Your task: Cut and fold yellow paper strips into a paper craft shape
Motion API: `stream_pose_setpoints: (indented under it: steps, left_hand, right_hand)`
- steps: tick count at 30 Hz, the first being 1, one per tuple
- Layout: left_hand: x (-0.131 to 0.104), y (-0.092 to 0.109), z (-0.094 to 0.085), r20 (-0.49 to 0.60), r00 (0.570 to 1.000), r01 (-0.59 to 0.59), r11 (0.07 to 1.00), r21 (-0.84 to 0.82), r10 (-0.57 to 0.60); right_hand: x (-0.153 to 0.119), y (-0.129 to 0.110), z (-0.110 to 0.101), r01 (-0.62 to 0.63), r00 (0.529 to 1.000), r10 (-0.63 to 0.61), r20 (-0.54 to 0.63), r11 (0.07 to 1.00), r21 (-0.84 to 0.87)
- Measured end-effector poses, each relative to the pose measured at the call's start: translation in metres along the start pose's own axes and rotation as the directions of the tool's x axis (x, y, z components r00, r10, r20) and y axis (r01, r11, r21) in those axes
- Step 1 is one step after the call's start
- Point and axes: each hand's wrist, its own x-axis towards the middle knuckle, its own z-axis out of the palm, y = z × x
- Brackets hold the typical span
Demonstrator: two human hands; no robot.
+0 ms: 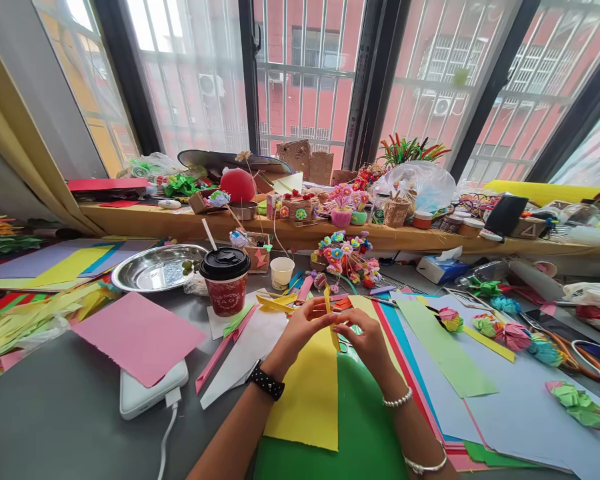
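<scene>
Between my two hands a narrow folded strip of yellow paper (329, 308) stands upright. My left hand (307, 323), with a black watch band at the wrist, pinches it from the left. From the right, the fingers of my right hand (363, 330) close on the same strip; beaded and metal bracelets circle that arm. Beneath my hands lies a sheet of yellow paper (303, 407), partly over a green board (370, 413). More folded yellow strips (275, 303) rest just beyond my left hand. White paper (250, 340) and a folded pink strip (225, 350) lie left of it.
A lidded red cup (225, 283) with a straw stands by a steel plate (153, 268). Pink paper (140, 337) covers part of a white power bank (153, 393). Coloured sheets (445, 347) and crumpled paper flowers (515, 335) spread rightward. Crafts crowd the windowsill (180, 221).
</scene>
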Motion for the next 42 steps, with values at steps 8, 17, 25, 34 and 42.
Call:
stream_pose_setpoints:
  steps: [8,17,25,34,42]
  left_hand:
    - [0.000,0.000,-0.002,0.025,1.000,0.007,0.999,-0.050,-0.006]
    - [-0.003,0.006,-0.001,0.028,0.998,0.060,0.990,-0.129,-0.057]
    - [-0.005,0.004,0.006,-0.063,0.996,-0.048,0.957,0.287,0.069]
    - [-0.011,0.005,0.013,-0.113,0.858,-0.283,0.644,0.710,0.501]
    - [-0.020,0.006,0.019,-0.001,0.836,-0.286,0.438,0.853,0.548]
  right_hand:
    - [0.001,0.003,-0.003,-0.033,0.999,0.032,0.023,0.999,0.041]
    - [-0.001,0.007,-0.003,-0.149,0.980,0.159,-0.121,0.985,0.089]
    - [-0.002,0.005,-0.004,-0.241,0.964,0.257,-0.071,0.953,0.183]
    - [-0.001,-0.009,-0.006,-0.112,0.988,0.119,-0.093,0.991,0.079]
    - [-0.005,-0.011,-0.003,0.050,0.969,-0.072,-0.237,0.994,-0.098]
